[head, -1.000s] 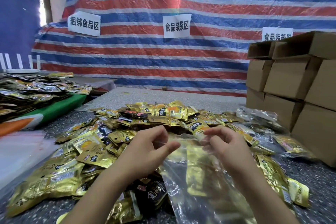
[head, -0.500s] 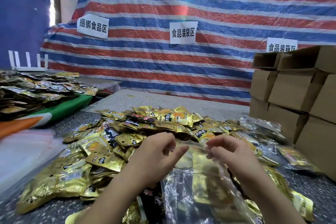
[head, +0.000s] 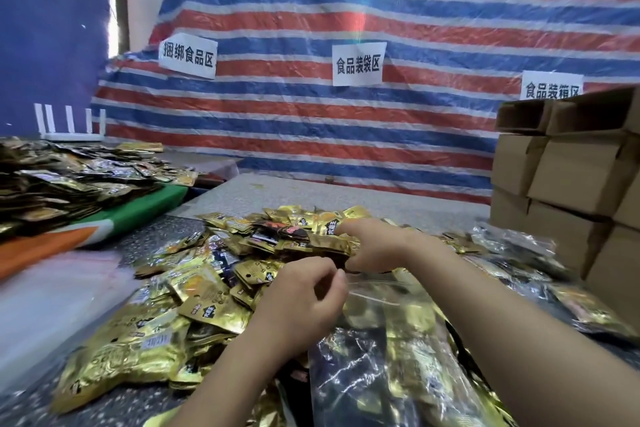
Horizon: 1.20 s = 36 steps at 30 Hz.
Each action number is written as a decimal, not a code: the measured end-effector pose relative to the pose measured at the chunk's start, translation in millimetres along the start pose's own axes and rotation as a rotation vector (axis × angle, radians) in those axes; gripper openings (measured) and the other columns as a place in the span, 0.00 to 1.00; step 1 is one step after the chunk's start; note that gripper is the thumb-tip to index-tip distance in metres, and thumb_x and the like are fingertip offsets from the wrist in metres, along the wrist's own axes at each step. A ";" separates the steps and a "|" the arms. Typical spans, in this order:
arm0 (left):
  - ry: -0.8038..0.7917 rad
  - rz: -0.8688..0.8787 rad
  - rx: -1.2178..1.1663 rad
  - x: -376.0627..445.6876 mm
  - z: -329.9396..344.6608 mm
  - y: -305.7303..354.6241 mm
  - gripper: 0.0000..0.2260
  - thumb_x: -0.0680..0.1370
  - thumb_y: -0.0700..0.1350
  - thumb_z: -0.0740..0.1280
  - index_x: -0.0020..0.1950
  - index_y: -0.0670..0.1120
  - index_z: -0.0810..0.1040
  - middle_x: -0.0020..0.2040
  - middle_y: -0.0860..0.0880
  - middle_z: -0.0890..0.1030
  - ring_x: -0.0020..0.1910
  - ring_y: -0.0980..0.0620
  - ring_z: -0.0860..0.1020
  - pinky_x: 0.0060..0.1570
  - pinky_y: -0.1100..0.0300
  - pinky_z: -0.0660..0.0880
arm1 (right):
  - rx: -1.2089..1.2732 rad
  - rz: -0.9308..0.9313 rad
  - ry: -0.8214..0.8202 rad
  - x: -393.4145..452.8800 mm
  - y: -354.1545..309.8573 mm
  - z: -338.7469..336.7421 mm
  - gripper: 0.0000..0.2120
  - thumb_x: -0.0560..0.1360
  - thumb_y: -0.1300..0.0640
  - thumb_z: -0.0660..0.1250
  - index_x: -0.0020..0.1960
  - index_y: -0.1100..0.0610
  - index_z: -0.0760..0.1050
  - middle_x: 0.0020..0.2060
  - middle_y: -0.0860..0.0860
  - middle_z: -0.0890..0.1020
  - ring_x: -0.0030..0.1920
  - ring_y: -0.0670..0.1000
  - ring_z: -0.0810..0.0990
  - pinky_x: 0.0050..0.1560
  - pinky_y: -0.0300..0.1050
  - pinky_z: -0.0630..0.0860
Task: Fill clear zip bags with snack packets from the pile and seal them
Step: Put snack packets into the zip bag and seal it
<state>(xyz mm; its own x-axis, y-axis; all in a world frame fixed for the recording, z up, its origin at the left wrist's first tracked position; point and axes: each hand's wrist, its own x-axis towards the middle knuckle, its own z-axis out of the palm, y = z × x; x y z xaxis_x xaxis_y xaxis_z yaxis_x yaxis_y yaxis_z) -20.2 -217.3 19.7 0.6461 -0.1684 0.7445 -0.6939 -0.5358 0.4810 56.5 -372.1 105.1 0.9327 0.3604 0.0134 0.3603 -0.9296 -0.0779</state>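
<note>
A clear zip bag [head: 398, 357] lies in front of me on the table, partly filled with gold snack packets. My left hand [head: 304, 302] is curled at the bag's top left edge and pinches the rim. My right hand [head: 375, 246] reaches forward over the bag's mouth into the pile of gold and black snack packets [head: 207, 288]. Its fingers are closed on a few gold packets [head: 329, 243] at the pile's far side. The bag's zip strip is open between the two hands.
Stacked cardboard boxes [head: 571, 177] stand at the right. Filled clear bags [head: 519, 253] lie before them. Flat empty bags [head: 52, 295] sit at the left. A second heap of packets [head: 69, 180] rests on a green cloth. A striped tarp with paper signs hangs behind.
My right hand has let go of the bag's top edge and moved forward into the pile, closing on packets. My left hand stays at the bag's rim.
</note>
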 end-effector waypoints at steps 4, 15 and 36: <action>-0.023 0.008 0.021 0.1 0.5 -1.2 0.13 0.76 0.55 0.58 0.32 0.54 0.67 0.29 0.57 0.69 0.31 0.58 0.70 0.30 0.68 0.62 | 0.020 0.030 -0.033 13.4 1.8 11.2 0.33 0.74 0.60 0.64 0.76 0.47 0.61 0.72 0.52 0.70 0.63 0.54 0.74 0.59 0.50 0.77; -0.054 0.031 0.050 -2.2 1.2 -1.2 0.12 0.76 0.54 0.58 0.35 0.50 0.71 0.32 0.55 0.72 0.35 0.55 0.72 0.32 0.67 0.66 | 0.147 0.015 0.278 6.5 15.3 15.3 0.07 0.77 0.56 0.61 0.54 0.50 0.74 0.45 0.50 0.80 0.40 0.50 0.79 0.38 0.46 0.76; -0.081 0.052 -0.064 -3.0 2.5 16.7 0.12 0.75 0.54 0.58 0.34 0.51 0.72 0.34 0.53 0.74 0.32 0.59 0.71 0.32 0.71 0.66 | 1.445 -0.148 0.657 -132.5 36.2 23.6 0.19 0.68 0.43 0.75 0.55 0.52 0.82 0.53 0.56 0.85 0.53 0.54 0.85 0.49 0.47 0.83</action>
<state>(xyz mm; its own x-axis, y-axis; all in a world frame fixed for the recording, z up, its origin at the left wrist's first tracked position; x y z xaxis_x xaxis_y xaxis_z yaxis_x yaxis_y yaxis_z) -33.0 -227.8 24.4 0.6304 -0.2619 0.7308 -0.7443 -0.4715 0.4730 -54.4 -451.7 77.0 0.8745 -0.0132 0.4849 0.4837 0.0986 -0.8697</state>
